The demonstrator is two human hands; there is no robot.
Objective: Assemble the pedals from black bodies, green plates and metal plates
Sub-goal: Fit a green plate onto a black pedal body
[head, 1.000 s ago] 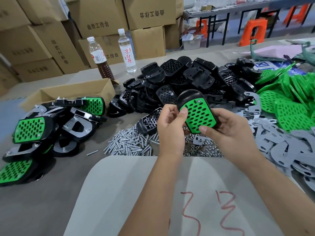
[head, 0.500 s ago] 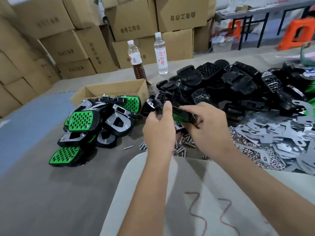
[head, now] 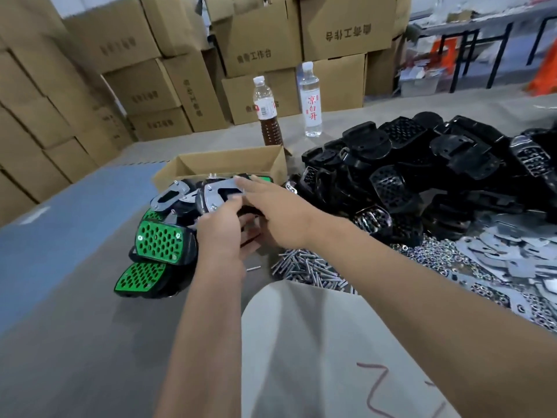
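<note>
Nearest me lies a pale sheet [head: 316, 342] marked with red scribble, my landmark for what follows. Beyond its far edge a heap of bolts [head: 307, 271] rests on the grey table [head: 60, 342]; right of the sheet spread nuts [head: 437, 257] and loose metal plates [head: 497, 251]. Beyond the sheet's left corner my left hand [head: 221, 236] grips the near end of an assembled pedal [head: 215, 196], fingers curled round its black rim; the pedal lies metal plate up, a bright plate screwed onto a black body. My right hand [head: 278, 214] reaches over the same pedal with fingers straight and relaxed; I cannot tell whether they touch it. This pedal lies on the pile of finished pedals [head: 162, 242], two showing green honeycomb plates framed in black. Behind the pile sits an open cardboard box [head: 223, 167]; farther right, a mound of black bodies [head: 422, 176]. Farthest stand two bottles [head: 289, 107] and stacked cartons [head: 120, 70].
</note>
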